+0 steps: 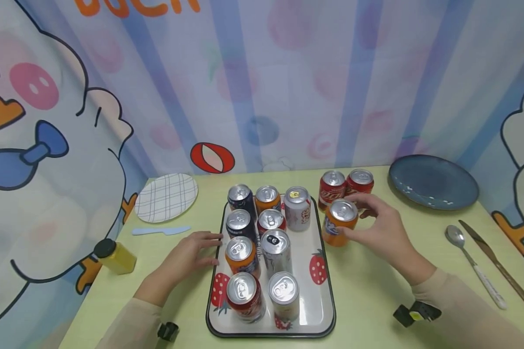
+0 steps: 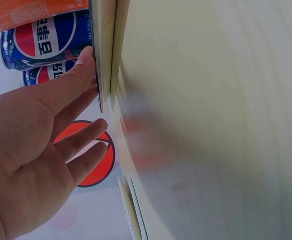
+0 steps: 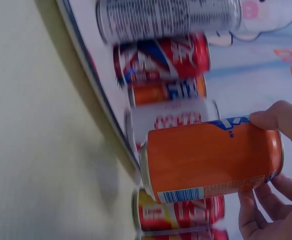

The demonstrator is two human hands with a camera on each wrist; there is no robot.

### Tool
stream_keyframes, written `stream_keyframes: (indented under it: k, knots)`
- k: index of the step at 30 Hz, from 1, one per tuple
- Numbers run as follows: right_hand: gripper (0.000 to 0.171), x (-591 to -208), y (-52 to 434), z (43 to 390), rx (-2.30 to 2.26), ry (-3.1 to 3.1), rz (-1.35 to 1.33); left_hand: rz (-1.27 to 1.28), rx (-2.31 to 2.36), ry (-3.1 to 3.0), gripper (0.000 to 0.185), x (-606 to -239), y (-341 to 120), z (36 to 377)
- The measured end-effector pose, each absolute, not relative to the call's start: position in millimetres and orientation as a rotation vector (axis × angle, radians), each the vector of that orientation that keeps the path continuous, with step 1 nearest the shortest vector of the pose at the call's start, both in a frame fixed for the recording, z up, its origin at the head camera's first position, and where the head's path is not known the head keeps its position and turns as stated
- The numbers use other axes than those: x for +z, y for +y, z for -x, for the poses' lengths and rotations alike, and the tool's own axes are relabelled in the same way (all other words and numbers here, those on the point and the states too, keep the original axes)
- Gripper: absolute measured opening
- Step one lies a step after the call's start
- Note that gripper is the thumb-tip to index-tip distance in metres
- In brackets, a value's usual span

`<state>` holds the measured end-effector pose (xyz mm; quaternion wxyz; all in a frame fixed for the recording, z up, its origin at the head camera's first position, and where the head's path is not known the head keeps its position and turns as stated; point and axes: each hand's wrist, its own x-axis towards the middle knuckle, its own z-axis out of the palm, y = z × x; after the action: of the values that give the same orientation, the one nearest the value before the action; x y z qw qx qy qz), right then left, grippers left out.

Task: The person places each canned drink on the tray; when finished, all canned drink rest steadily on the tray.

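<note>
In the head view my right hand [image 1: 382,230] holds an orange soda can [image 1: 341,225] near its top, thumb on one side and fingers on the other. The right wrist view shows this orange can [image 3: 211,157] raised off the table. My left hand [image 1: 192,259] lies at the left edge of a strawberry-print tray [image 1: 307,300], its fingers fairly straight and touching the rim. On the tray stand several upright cans: dark blue Pepsi cans [image 2: 53,37], orange cans [image 1: 243,257], red cans [image 1: 246,303], and white or silver cans [image 1: 277,252].
Two red cans [image 1: 332,191] stand behind the held can. A dark blue plate [image 1: 432,182] is at the back right, with a spoon [image 1: 473,266] and a brown knife [image 1: 502,266] before it. At left are a checked plate [image 1: 166,198], a light-blue knife [image 1: 161,230] and a yellow bottle [image 1: 120,259].
</note>
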<state>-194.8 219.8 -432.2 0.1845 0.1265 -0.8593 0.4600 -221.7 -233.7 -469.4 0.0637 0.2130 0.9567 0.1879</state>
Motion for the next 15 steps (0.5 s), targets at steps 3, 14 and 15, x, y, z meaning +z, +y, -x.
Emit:
stream_keyframes:
  k: [3,14,15]
  knots:
    - [0.063,-432.3,202.0,193.4,1.323,-2.430,-0.413,-0.645,0.559,2.894,0.049,-469.8,-233.2,221.4]
    - [0.063,-447.5,161.8,200.8,1.428,-2.535,-0.448,-0.650,0.559,2.891,0.050,-470.4,-231.8,222.5]
    - [0.062,-448.3,160.1,200.9,1.425,-2.540,-0.454,-0.655,0.552,2.893,0.050,-470.2,-231.8,222.4]
